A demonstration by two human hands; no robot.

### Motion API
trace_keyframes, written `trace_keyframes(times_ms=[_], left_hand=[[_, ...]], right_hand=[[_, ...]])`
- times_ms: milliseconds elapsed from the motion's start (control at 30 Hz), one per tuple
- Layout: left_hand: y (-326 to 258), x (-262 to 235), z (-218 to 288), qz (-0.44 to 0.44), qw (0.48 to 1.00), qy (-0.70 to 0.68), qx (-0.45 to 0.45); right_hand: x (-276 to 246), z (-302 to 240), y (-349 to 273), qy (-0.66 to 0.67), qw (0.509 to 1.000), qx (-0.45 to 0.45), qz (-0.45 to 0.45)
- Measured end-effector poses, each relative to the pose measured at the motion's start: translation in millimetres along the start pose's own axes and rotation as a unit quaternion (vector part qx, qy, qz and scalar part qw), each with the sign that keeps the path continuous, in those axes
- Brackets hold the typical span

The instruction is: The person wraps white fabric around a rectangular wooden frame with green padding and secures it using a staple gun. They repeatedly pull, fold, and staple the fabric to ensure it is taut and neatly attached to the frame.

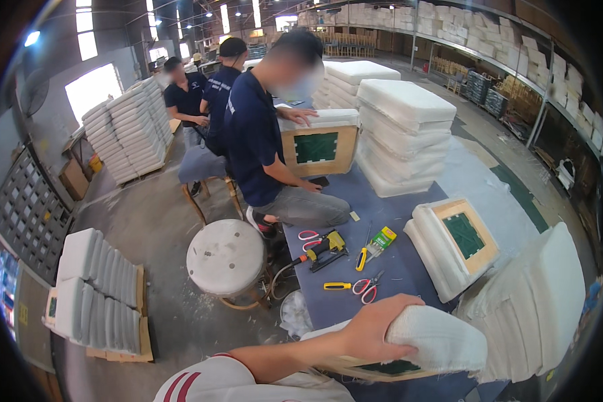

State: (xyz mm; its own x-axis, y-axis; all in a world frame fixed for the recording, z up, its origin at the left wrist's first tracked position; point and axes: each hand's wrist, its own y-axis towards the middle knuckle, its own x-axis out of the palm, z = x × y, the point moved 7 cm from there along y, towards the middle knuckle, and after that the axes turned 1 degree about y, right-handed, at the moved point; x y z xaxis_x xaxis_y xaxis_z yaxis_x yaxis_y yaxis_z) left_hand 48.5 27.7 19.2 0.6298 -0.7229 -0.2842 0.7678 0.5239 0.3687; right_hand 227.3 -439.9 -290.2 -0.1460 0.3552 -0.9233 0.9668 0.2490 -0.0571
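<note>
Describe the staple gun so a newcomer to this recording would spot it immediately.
Find the blue table. Near its left edge lies the yellow and black staple gun; unlike the yellow-handled screwdriver beside it, it trails a hose.

The white cushion (445, 335), cloth edge frayed, wooden frame (347, 370) and green panel (390, 367) partly showing, sits on the bench (409, 268).
</note>
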Motion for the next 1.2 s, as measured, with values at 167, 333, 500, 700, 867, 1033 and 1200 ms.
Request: trace_keyframes(times_ms=[167,333,500,700,867,1033,1200], left_hand=[[-13,15,23,-0.054,0.989,-0.009,0.138],[8,35,35,-0.117,0.966,-0.012,0.229],[18,65,57,-0.130,0.953,-0.029,0.271],[40,24,-89,-0.072,0.979,-0.189,0.039],[-55,8,-343,0.061,0.889,-0.185,-0.414],[-103,99,-340,0.040,0.754,-0.510,-0.412],[-21,68,-270,0.019,0.602,-0.757,-0.252]], right_hand=[[-30,-14,8,0.103,0.977,0.036,0.181],[-140,-88,24,0.297,0.828,-0.175,0.441],[-242,-273,12,0.283,0.792,-0.509,0.185],[-219,-301,19,0.150,0.875,-0.454,0.074],[-222,-266,5,0.182,0.877,-0.431,0.107],[-224,-235,10,0.181,0.877,-0.424,0.139],[-201,-112,30,0.241,0.907,-0.262,0.225]])
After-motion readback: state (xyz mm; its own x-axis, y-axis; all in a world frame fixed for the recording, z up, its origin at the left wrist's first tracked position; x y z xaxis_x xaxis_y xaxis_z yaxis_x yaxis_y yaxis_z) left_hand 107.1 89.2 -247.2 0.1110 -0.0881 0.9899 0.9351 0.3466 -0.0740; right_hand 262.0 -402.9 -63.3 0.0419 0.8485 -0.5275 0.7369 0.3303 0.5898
